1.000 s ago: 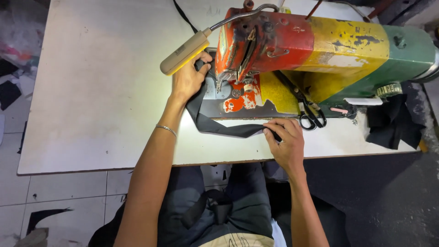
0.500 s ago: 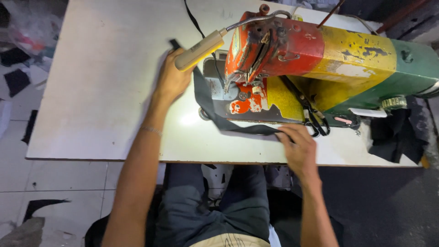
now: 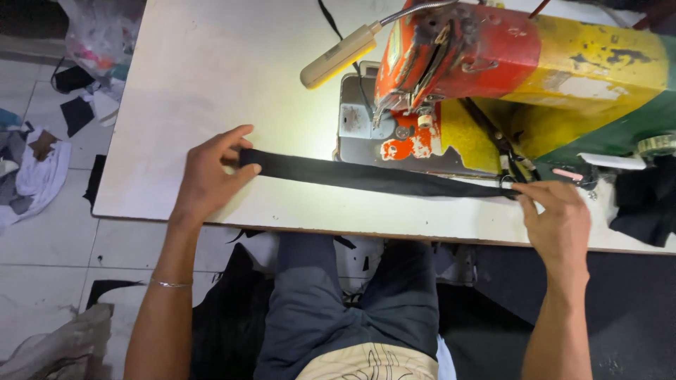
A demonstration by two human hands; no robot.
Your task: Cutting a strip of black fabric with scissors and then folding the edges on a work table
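both hands pinch black strip taut.

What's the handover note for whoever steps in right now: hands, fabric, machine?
Left hand: pinching the left end of the black fabric strip between thumb and fingers, on the white table.
Right hand: pinching the strip's right end near the table's front edge.
Strip: held stretched flat across the table, in front of the sewing machine, not under the needle.
Scissors: lying on the machine bed, just behind the right hand.
Machine lamp: on, lighting the table.
Done: strip is out of the machine and laid straight.
Left: cannot tell from this view whether the strip is sewn.
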